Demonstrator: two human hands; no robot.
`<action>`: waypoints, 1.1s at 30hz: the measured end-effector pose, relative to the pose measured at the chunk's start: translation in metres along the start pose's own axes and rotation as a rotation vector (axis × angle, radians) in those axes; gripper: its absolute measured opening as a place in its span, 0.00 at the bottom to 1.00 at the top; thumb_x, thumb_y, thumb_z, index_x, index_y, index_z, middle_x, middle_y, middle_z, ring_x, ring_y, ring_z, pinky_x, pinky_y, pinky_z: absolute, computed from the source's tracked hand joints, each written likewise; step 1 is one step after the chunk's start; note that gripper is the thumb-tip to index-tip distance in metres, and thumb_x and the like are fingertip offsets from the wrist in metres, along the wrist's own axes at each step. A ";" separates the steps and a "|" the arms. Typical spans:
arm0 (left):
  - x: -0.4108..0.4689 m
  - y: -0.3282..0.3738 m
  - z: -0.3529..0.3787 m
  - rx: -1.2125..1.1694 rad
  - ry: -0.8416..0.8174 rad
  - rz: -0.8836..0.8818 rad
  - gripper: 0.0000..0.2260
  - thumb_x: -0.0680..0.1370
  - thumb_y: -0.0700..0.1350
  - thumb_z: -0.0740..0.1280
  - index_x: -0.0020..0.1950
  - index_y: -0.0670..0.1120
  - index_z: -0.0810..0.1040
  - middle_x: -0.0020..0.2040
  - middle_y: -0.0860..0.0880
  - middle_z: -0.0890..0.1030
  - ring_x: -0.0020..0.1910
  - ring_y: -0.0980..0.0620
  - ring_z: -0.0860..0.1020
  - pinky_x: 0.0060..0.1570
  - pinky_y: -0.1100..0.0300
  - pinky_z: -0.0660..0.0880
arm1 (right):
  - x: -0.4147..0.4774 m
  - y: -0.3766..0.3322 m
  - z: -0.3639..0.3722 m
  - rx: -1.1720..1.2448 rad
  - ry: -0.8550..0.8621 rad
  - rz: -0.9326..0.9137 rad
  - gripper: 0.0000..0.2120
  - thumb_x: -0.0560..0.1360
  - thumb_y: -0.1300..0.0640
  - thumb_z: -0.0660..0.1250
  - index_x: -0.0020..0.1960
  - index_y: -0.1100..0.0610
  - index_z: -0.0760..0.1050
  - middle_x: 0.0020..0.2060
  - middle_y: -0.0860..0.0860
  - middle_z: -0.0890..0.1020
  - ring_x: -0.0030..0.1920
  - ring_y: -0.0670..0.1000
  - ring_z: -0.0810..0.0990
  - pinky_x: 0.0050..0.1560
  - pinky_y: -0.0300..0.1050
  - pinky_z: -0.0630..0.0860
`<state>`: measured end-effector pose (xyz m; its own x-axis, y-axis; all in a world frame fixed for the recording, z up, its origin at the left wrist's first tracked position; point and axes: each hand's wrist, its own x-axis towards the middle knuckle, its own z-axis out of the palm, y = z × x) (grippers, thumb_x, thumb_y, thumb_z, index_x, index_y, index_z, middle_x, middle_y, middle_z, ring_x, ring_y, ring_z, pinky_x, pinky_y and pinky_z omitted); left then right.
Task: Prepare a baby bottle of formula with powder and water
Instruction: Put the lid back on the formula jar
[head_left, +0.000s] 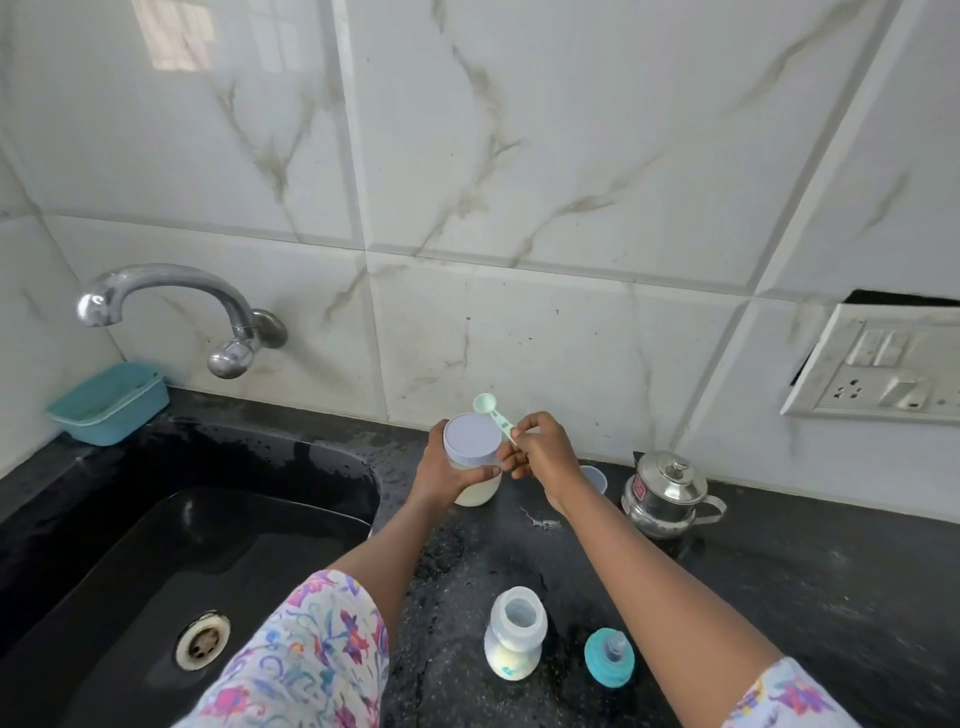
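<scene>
At the far edge of the black counter (789, 577) the person's left hand (445, 472) grips a jar (475, 493) from the left side, fingers curled round its body and the thumb tip lying across the front. The jar's lilac lid (471, 437) is on, and pale powder shows through the lower wall. The right hand (543, 450) is just beside the jar on the right, fingers bunched and pinching the handle end of a pale green scoop (496, 414). The scoop's bowl points up and away, above the far right rim of the lid. Nearer, between the two forearms, the baby bottle (514, 642) stands upright with its mouth open and some yellowish powder at the bottom. Its teal teat cap (609, 657) sits just to the right of it, apart. A small clear cup (597, 477) peeks out behind the right wrist, and a lidded steel pot (665, 492) stands further right by the wall. A small whitish spill (540, 522) lies on the counter under the right wrist. To the left is a dark sink (130, 545) with a chrome tap (171, 273) above it and a teal tray (109, 402) at the far left corner. A switch plate (878, 369) hangs on the marble tiles to the right.
</scene>
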<state>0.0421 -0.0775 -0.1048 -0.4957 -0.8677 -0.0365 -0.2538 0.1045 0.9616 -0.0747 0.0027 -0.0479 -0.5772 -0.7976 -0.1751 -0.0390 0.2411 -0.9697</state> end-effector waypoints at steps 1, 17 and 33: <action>0.003 0.000 0.001 -0.006 -0.005 -0.010 0.42 0.59 0.51 0.80 0.67 0.50 0.63 0.59 0.53 0.72 0.60 0.51 0.71 0.55 0.55 0.70 | 0.002 0.002 0.001 0.009 -0.014 0.013 0.04 0.79 0.65 0.58 0.46 0.58 0.66 0.31 0.58 0.80 0.26 0.51 0.74 0.25 0.41 0.70; 0.007 0.001 -0.008 -0.087 -0.111 -0.024 0.51 0.53 0.46 0.81 0.71 0.45 0.58 0.64 0.48 0.70 0.59 0.52 0.72 0.54 0.59 0.70 | 0.013 0.016 0.010 -0.014 -0.047 0.140 0.06 0.79 0.57 0.62 0.48 0.60 0.70 0.35 0.57 0.79 0.28 0.52 0.79 0.25 0.39 0.74; -0.110 0.004 -0.008 -0.045 -0.109 0.087 0.29 0.72 0.59 0.67 0.69 0.52 0.64 0.64 0.56 0.70 0.66 0.55 0.68 0.60 0.61 0.63 | -0.058 0.031 -0.035 -0.284 0.432 0.030 0.11 0.74 0.52 0.65 0.39 0.59 0.70 0.38 0.56 0.79 0.43 0.59 0.77 0.40 0.50 0.72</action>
<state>0.1024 0.0143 -0.0945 -0.6025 -0.7979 0.0202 -0.1699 0.1530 0.9735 -0.0710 0.0761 -0.0613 -0.8635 -0.5012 -0.0572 -0.2026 0.4485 -0.8705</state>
